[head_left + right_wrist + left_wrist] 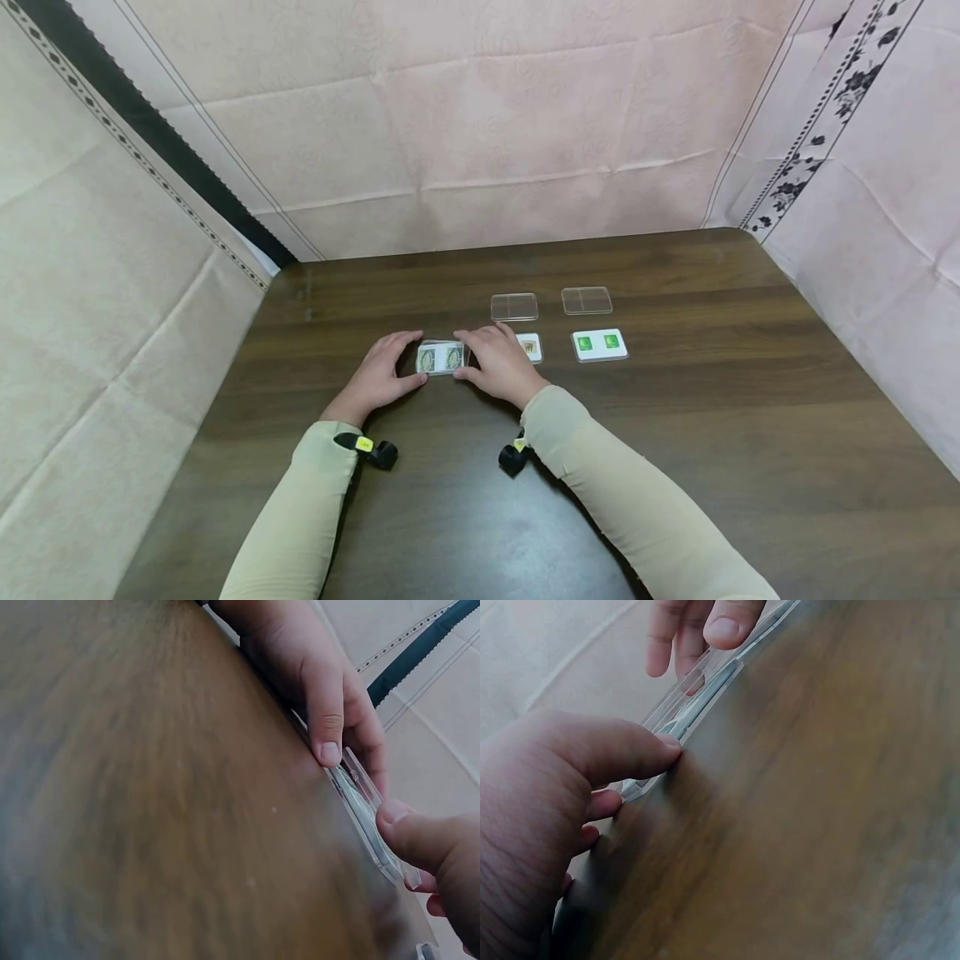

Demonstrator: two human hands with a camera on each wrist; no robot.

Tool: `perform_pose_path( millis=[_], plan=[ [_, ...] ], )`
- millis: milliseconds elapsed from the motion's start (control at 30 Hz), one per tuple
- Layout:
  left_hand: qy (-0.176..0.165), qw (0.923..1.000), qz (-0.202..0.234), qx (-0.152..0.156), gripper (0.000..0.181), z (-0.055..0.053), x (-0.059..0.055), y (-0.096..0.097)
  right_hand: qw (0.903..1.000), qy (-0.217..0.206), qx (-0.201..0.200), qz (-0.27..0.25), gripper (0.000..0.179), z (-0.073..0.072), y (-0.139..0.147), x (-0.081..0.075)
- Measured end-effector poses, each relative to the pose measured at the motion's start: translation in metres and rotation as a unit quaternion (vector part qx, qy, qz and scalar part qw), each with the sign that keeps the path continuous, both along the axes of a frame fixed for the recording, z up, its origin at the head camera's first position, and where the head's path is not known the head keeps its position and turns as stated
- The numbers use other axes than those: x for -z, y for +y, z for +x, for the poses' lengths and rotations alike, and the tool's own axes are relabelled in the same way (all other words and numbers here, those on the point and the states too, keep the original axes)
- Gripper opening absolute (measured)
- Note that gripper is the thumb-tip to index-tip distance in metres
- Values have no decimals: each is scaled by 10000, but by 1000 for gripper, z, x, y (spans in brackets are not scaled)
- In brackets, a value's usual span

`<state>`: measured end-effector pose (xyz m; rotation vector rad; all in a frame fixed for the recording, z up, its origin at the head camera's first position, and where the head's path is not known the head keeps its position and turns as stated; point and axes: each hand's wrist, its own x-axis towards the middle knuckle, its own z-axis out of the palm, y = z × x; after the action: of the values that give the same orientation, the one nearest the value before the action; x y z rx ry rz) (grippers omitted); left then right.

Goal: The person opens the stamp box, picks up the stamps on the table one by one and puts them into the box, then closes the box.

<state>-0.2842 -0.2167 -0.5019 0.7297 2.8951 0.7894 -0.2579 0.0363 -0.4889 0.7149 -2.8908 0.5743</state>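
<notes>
A clear plastic case (440,358) with printed cards inside lies on the table. My left hand (381,372) holds its left end, thumb at the near edge and fingers at the far side. Over the case sits a clear lid (363,778), slightly raised and not flush with the base. My right hand (498,364) grips the lid at the right end between thumb and fingers. In the left wrist view the left thumb (656,750) presses the case's edge. The right fingers' far side is partly hidden.
Right of the hands lies a card case (531,347), partly covered by my right hand. Further right is another case with green-printed cards (600,344). Behind them lie two clear lids, one at left (514,307) and one at right (587,300). Pale cloth (480,125) hangs behind the brown table (712,417).
</notes>
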Motion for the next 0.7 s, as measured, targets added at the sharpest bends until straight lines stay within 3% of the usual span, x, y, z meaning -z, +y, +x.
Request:
perform_pose_path(
  millis=[700],
  plan=[
    [109,9999,-76,38,68,-5,5,-2,9997,63,-40,-216,66,-6,-3,6]
  ],
)
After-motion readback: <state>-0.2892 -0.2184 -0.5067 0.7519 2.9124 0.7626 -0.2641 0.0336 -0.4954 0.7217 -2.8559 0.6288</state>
